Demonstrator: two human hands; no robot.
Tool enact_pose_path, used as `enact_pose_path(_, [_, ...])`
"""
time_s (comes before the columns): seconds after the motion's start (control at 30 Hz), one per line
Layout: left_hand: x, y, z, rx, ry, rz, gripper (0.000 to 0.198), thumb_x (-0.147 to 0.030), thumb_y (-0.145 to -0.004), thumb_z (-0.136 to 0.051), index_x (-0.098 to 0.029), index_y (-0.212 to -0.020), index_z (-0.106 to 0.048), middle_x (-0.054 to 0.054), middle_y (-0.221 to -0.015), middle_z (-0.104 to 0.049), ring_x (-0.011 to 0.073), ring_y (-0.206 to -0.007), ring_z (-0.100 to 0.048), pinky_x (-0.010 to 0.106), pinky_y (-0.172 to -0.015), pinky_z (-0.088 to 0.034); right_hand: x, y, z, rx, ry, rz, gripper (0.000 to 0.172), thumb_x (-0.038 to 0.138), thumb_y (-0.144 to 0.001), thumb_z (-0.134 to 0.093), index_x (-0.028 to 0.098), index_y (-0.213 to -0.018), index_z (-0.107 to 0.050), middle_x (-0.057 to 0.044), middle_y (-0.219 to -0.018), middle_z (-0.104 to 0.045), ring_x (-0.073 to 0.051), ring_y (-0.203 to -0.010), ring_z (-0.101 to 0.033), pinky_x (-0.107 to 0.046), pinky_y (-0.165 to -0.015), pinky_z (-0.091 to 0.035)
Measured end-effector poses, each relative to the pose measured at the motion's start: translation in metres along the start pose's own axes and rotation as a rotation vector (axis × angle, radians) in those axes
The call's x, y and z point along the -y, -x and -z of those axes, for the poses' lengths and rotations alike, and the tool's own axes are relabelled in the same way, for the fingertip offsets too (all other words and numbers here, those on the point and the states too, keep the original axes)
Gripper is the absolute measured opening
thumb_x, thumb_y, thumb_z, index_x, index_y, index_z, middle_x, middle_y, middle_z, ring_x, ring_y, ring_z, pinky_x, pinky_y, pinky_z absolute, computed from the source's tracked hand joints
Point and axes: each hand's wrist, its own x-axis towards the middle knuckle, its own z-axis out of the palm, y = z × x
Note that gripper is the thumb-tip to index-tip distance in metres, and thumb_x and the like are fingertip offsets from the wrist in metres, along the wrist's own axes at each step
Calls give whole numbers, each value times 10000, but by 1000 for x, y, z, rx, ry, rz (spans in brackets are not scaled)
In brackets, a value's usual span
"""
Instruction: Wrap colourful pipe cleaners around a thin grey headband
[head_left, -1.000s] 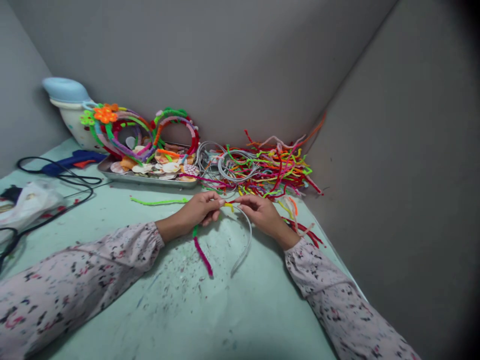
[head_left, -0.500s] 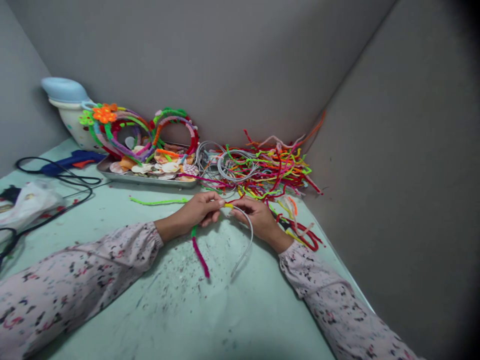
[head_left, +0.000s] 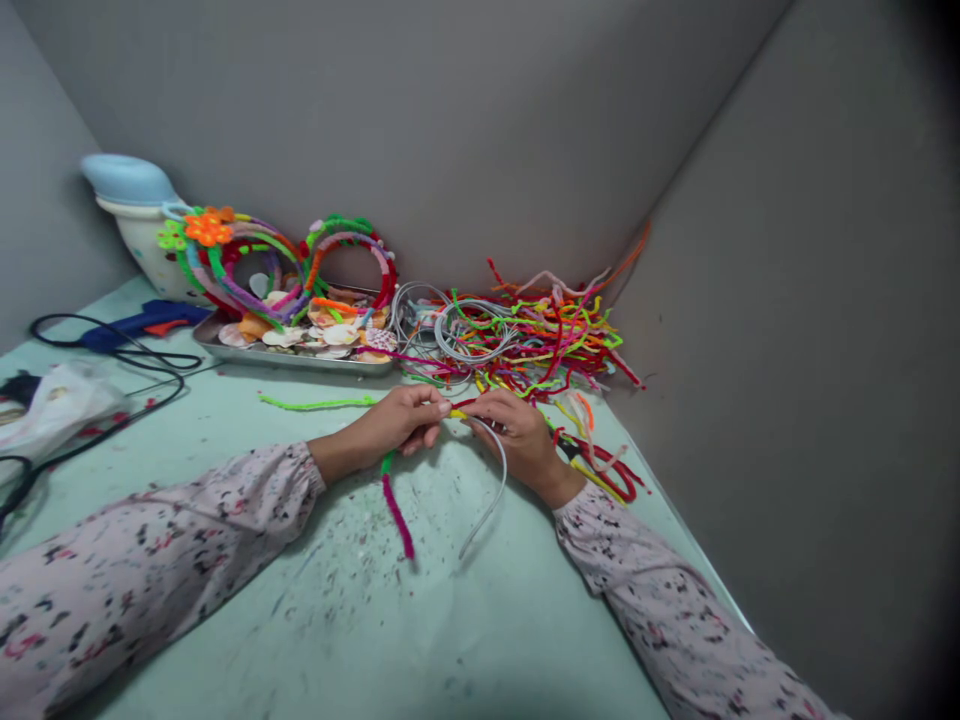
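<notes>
Between my two hands is a thin grey headband (head_left: pixel 501 470), its bare end curving down to the right. The part below my left hand (head_left: pixel 401 420) is wrapped in green and magenta pipe cleaner (head_left: pixel 397 517). My left thumb and fingers pinch the band just left of a short yellow wrapped stretch (head_left: pixel 457 413). My right hand (head_left: pixel 517 435) has its fingers closed at a red pipe cleaner (head_left: pixel 466 402) beside the yellow stretch; part of it is hidden by the fingers. A lime green pipe cleaner (head_left: pixel 315 404) lies left of my left hand.
Behind my hands stand a metal tray (head_left: pixel 300 360) of shells and several wrapped headbands (head_left: pixel 262 290). A heap of pipe cleaners (head_left: pixel 555 330) and coiled grey bands (head_left: pixel 472 335) lies against the wall. Left are a blue glue gun (head_left: pixel 127 325), black cable (head_left: pixel 161 360) and white container (head_left: pixel 146 240).
The fingers of my right hand have shifted slightly, and more of the red pipe cleaner shows above the yellow stretch. The hanging magenta end has swung a little left.
</notes>
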Motion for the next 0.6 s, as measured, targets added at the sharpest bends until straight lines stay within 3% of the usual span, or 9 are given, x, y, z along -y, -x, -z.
enact_pose_path(0.4, [-2,2,0,1,-57,-21,227,-396,-823,-556,-182,-790,-488,-53,-508,-539,36,-317,-351,154,-329,-217,1,1,1,-7,67,57,178,273,-892,-544,227,-989,-687,-75,-953,-654,-180,-892,-600,-318,-804,-487])
enact_pose_path(0.5, [1,0,1,-21,-25,-33,238,-411,-820,-561,-184,-811,-492,-54,-512,-538,36,-314,-352,150,-322,-224,1,-1,0,9,29,-43,188,274,-863,-585,216,-1027,-656,-72,-974,-643,-172,-842,-594,-310,-762,-489])
enact_pose_path(0.6, [4,-1,1,-39,-11,-44,236,-409,-825,-563,-184,-823,-489,-52,-520,-545,34,-312,-353,145,-317,-224,-2,-5,0,-18,-69,-254,158,287,-836,-609,187,-949,-656,-53,-894,-651,-150,-730,-579,-285,-685,-476])
